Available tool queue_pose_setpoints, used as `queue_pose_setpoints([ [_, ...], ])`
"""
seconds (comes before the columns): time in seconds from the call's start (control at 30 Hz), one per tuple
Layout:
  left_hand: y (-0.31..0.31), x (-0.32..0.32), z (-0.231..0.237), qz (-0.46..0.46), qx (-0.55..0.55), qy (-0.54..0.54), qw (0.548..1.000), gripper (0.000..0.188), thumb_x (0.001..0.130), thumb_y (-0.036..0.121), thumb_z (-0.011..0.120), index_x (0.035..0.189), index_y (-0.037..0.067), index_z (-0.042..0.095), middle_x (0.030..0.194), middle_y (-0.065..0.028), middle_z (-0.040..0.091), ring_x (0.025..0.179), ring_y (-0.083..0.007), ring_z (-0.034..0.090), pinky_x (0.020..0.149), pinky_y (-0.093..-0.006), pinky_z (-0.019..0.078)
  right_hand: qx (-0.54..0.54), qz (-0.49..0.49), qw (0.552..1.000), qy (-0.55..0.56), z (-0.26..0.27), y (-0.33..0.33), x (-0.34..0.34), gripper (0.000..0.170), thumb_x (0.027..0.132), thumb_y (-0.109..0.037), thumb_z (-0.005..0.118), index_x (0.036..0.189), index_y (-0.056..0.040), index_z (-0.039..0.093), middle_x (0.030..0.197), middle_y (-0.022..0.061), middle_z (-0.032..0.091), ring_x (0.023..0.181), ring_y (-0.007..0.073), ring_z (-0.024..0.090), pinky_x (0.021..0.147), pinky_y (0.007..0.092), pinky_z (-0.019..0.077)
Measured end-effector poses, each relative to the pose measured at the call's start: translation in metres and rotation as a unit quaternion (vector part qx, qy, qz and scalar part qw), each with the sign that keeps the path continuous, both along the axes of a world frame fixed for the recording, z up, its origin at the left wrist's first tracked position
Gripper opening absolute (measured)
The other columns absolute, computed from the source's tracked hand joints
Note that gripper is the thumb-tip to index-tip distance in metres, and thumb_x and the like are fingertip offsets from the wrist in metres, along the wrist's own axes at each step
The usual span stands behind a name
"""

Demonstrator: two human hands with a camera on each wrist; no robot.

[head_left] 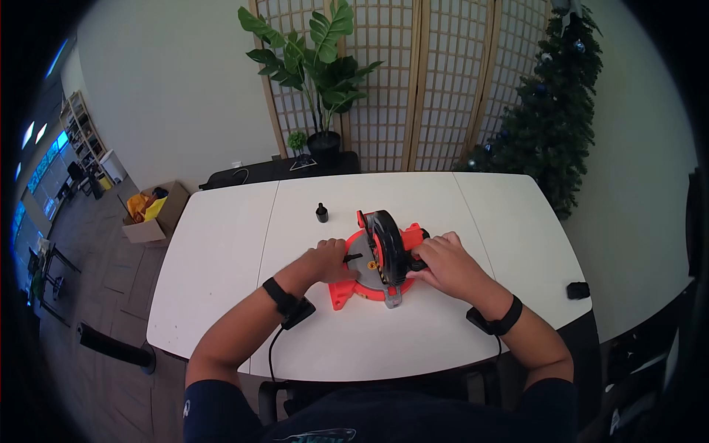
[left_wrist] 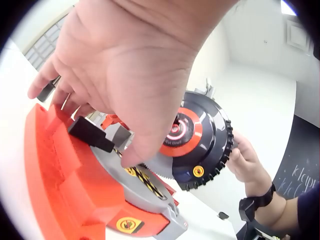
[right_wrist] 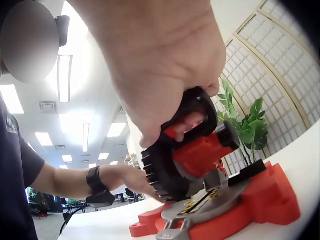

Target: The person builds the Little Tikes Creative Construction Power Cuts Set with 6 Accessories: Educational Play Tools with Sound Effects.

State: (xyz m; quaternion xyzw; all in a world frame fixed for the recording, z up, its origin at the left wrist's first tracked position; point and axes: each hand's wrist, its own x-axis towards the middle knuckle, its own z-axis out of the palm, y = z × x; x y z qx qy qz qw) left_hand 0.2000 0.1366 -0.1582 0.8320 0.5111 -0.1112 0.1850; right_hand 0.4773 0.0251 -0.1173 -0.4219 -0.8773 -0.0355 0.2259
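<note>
A red and black miter saw (head_left: 391,255) stands on the white table, its round grey base plate (right_wrist: 212,200) under the black blade guard (left_wrist: 202,142). My right hand (head_left: 447,267) grips the black handle (right_wrist: 207,112) on the saw's right side, fingers curled through its loop. On the other side, my left hand (head_left: 329,262) rests over the left edge of the red base (left_wrist: 75,185), its fingers lying across the back of it and partly hidden. Its thumb lies over the grey plate, near a black knob (left_wrist: 91,133).
A small black bottle (head_left: 322,213) stands behind the saw, to the left. A black object (head_left: 578,290) lies at the table's right edge. Beyond the table (head_left: 214,258) are a cardboard box (head_left: 168,210), a potted plant (head_left: 325,144) and a decorated tree (head_left: 550,111).
</note>
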Motion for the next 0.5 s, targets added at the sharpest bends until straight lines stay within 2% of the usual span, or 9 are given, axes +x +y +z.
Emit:
queue_pose_setpoints([
  [0.03,-0.008,-0.002,-0.002,0.0,-0.001,0.0,1.0,0.106,0.073,0.055,0.079,0.149,-0.001,0.031,0.144,-0.0241,0.047,0.135,-0.0402,0.046,0.105,-0.0488,0.0461,0.01,-0.013,1.0,0.0,0.006,0.0,-0.001,0.036,0.085,-0.037,0.076,0.096,-0.0069,0.059,0.088,0.0057,0.062,0.085,0.0233,0.059,0.089,0.0389,0.0371],
  [0.1,-0.025,-0.005,-0.003,-0.028,0.086,0.009,0.996,0.121,0.059,0.071,0.083,0.142,-0.004,0.037,0.141,-0.0206,0.046,0.132,-0.0386,0.046,0.106,-0.049,0.045,0.037,-0.034,0.999,-0.002,0.014,0.003,-0.002,0.032,0.085,-0.036,0.076,0.094,-0.0093,0.061,0.09,0.0042,0.063,0.087,0.0216,0.06,0.089,0.0376,0.0373],
  [0.13,-0.029,-0.004,-0.003,-0.028,0.086,0.01,0.996,0.121,0.059,0.071,0.083,0.142,-0.004,0.037,0.141,-0.0206,0.046,0.132,-0.0386,0.046,0.106,-0.049,0.045,0.038,-0.034,0.999,-0.001,0.017,0.006,-0.003,0.032,0.085,-0.036,0.076,0.094,-0.0093,0.061,0.09,0.0042,0.063,0.087,0.0216,0.06,0.089,0.0376,0.0373],
  [0.2,-0.033,0.001,-0.002,0.014,0.094,0.066,0.993,0.128,0.052,0.075,0.085,0.139,-0.007,0.037,0.141,-0.0212,0.043,0.131,-0.0392,0.047,0.103,-0.0485,0.048,0.071,-0.036,0.997,0.013,0.021,0.012,-0.004,0.03,0.086,-0.034,0.075,0.097,-0.0093,0.062,0.092,0.0041,0.064,0.087,0.0221,0.059,0.09,0.0379,0.0374],
  [0.4,-0.03,-0.003,-0.007,-0.006,0.122,0.029,0.992,0.121,0.053,0.067,0.089,0.134,-0.009,0.041,0.13,-0.0226,0.048,0.126,-0.0372,0.051,0.094,-0.0418,0.0549,0.094,-0.064,0.993,0.044,0.04,0.023,-0.009,0.026,0.089,-0.026,0.072,0.107,-0.0094,0.062,0.098,0.0039,0.065,0.093,0.0234,0.058,0.092,0.0386,0.0382],
  [0.5,-0.028,-0.005,-0.012,-0.01,0.144,0.013,0.989,0.116,0.053,0.061,0.09,0.132,-0.01,0.043,0.129,-0.0233,0.05,0.124,-0.0377,0.052,0.094,-0.0406,0.0551,0.106,-0.063,0.991,0.054,0.045,0.03,-0.01,0.022,0.091,-0.023,0.07,0.106,-0.0088,0.062,0.098,0.0041,0.064,0.094,0.0236,0.058,0.092,0.0387,0.0388],
])
